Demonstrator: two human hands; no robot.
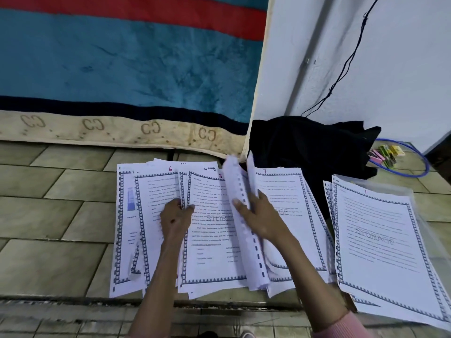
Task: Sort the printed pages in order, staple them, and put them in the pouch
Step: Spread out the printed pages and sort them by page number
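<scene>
She is down on the tiled floor [56,211], partway through the sorting. Her left hand [174,217] pinches the edge of a few sheets between thumb and curled fingers, just left of the page marked 3 [210,230]. Her right hand [258,218] lies flatter, fingers fairly straight, tipping a lifted sheaf [244,215] up on its edge so it stands between page 3 and the page marked 7 [290,215], which sits under and beyond her right wrist. The page marked 6 [156,189] is just outside her left hand.

Well off to her right, apart from both hands, lies the stack topped by page 1 [375,240], on what looks like the clear pouch [415,198].

To do this well, I reckon she should read the red number at each top edge before moving anything, lift one sheet at a time instead of a sheaf, and lay each in turn on the page 1 stack, squaring the edges. The stapler may be among the coloured bits [384,154] far beyond her right hand; I cannot tell.
</scene>
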